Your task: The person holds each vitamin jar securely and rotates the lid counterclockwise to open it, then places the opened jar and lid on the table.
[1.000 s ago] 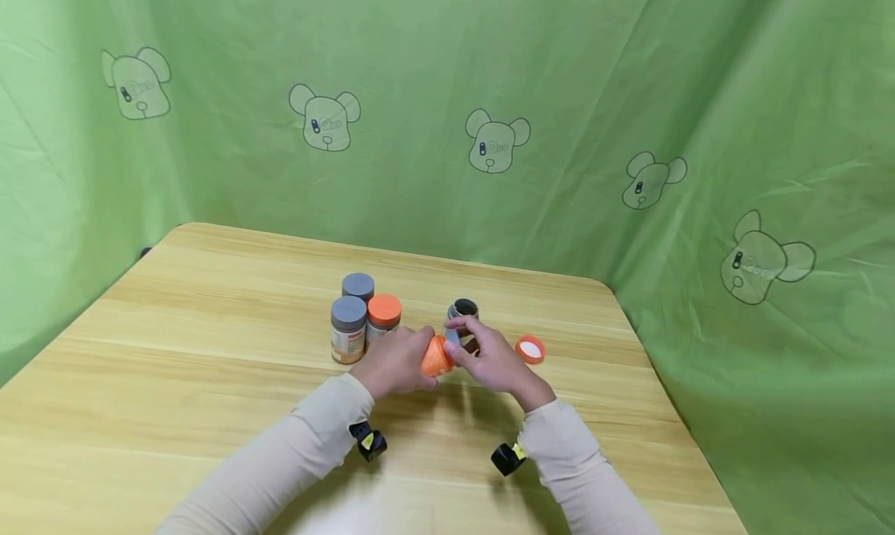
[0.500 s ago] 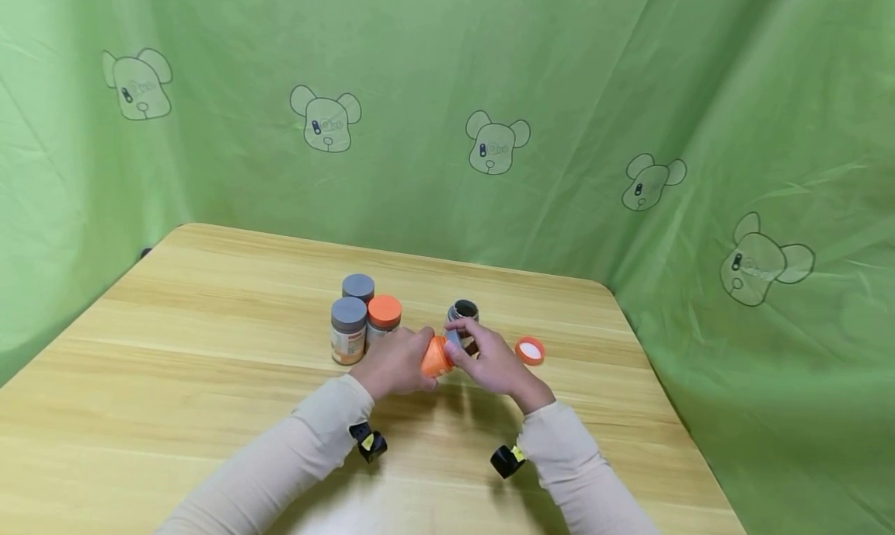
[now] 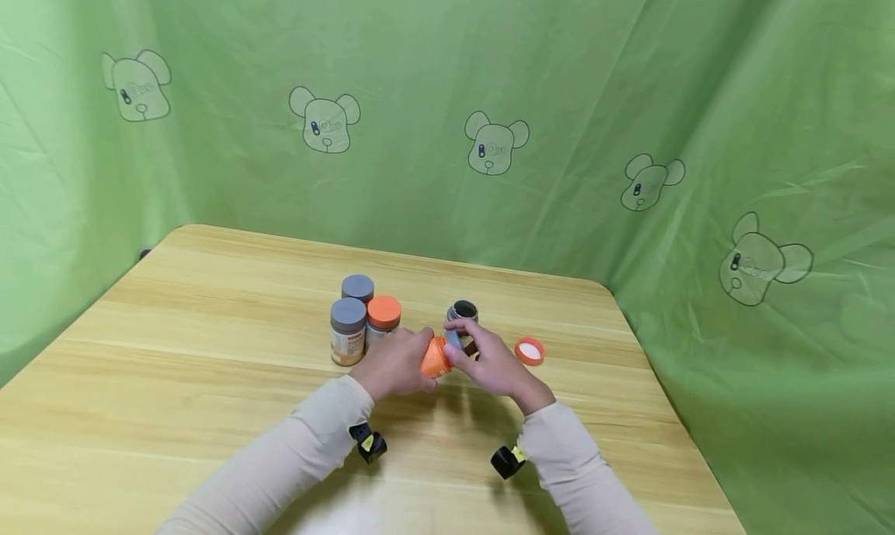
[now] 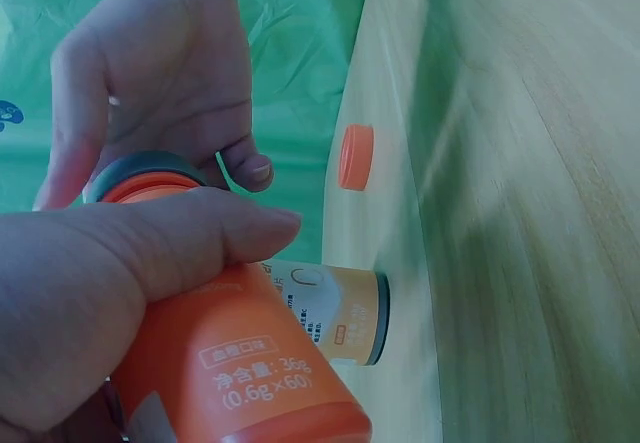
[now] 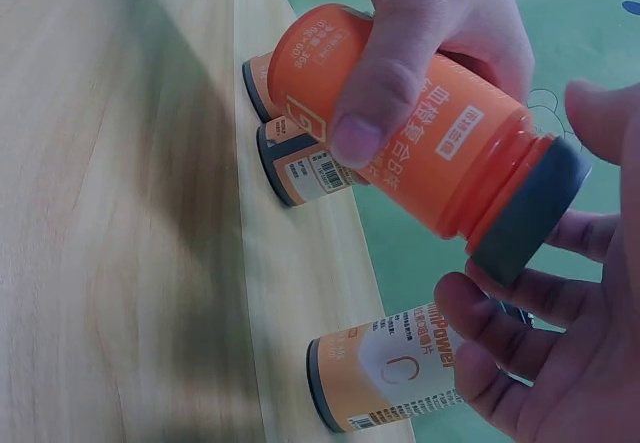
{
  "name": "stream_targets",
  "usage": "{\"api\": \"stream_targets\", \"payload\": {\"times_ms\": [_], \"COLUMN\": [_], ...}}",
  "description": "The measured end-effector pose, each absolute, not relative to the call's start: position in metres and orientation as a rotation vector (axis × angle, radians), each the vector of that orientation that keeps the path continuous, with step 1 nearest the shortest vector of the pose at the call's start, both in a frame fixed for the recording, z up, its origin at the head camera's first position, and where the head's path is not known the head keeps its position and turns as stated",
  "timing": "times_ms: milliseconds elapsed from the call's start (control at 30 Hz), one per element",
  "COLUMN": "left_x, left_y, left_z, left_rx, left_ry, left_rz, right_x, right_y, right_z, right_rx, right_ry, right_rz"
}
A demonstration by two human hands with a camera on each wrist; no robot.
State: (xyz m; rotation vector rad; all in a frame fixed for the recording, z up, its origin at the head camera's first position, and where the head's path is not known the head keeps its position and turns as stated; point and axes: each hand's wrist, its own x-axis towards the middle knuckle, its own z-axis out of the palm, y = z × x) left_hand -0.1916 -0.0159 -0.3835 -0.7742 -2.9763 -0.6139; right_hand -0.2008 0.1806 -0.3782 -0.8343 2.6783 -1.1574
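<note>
three capped bottles (image 3: 363,317) crowding left, loose cap (image 3: 530,350) right, open tabletop (image 3: 175,380) elsewhere

Bright, even light from above. Soft shadows lie on the table (image 3: 210,349) under both arms. The head view is sharp, with slight bending at the edges. In both wrist views the wood grain is blurred.

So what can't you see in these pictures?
- Orange bottle, head view: mostly hidden by the left hand and right hand.
- Its label, left wrist view: cut off by the bottom edge.
- Open jar, head view: contents too dark and small.
</note>
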Motion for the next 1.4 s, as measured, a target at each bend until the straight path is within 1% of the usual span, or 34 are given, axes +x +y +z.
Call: {"api": "stream_targets", "payload": {"times_ms": [467, 1400], "left_x": [-0.1905, -0.1913], "left_y": [-0.0157, -0.0178], "left_z": [-0.3842, -0.3847], "left_rx": [-0.765, -0.757], "left_ry": [-2.989, -2.989], "left_rz": [-0.637, -0.679], "right_x": [-0.1986, -0.2001], "right_y": [0.1795, 0.1872], "right_z": [-0.3781, -0.3771], "right_rx": [-0.778, -0.808], "right_ry": [2.664, 2.686], "right_rz": [-1.198, -1.231]}}
